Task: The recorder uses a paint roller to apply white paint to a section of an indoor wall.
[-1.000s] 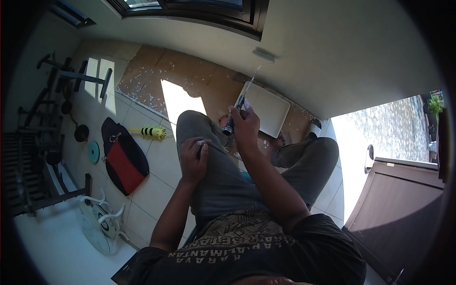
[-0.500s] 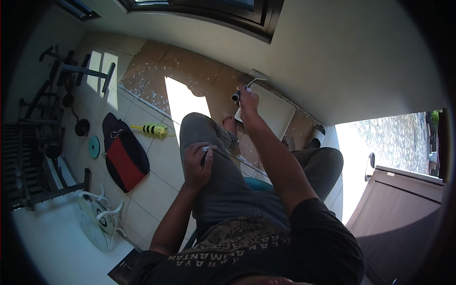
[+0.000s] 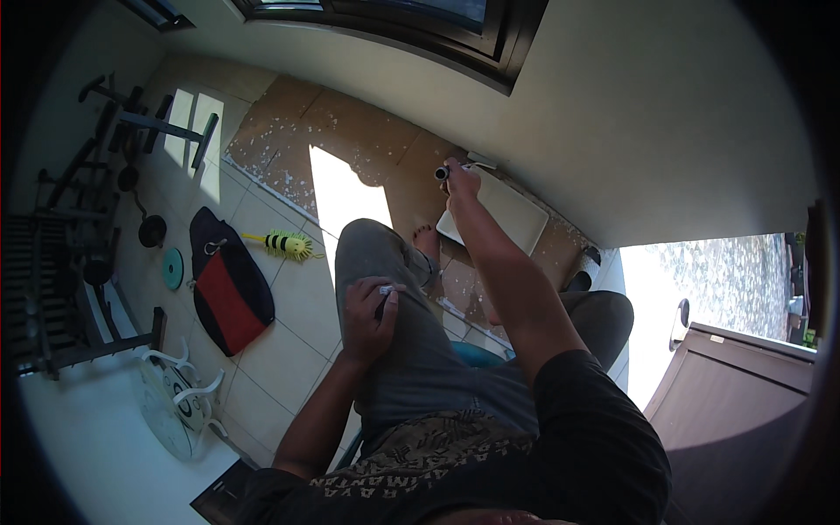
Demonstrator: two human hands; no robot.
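Note:
My right arm reaches forward, and my right hand (image 3: pixel 462 182) is closed round the dark handle of a paint roller (image 3: pixel 442 173). Its small pale roller head is by the foot of the wall, just past my fingers. Below the hand lies a shallow white tray (image 3: pixel 516 213) on the brown floor strip. On my left thigh rests my left hand (image 3: pixel 369 319), fingers curled round a small white and dark thing (image 3: pixel 384 291) too small to name. My bare foot (image 3: pixel 426 241) stands beside the tray.
A black and red bag (image 3: pixel 229 293), a yellow striped duster (image 3: pixel 287 244) and a teal disc (image 3: pixel 173 269) lie on the tiles at left. Behind them stands dark exercise equipment (image 3: pixel 166 129). A glass-topped table (image 3: pixel 171 407) is lower left, a brown door (image 3: pixel 735 376) right.
The view has shifted slightly. My right hand and the paint roller have moved a little, with the roller head now appearing closer to my fingers. My left hand stays on my thigh.

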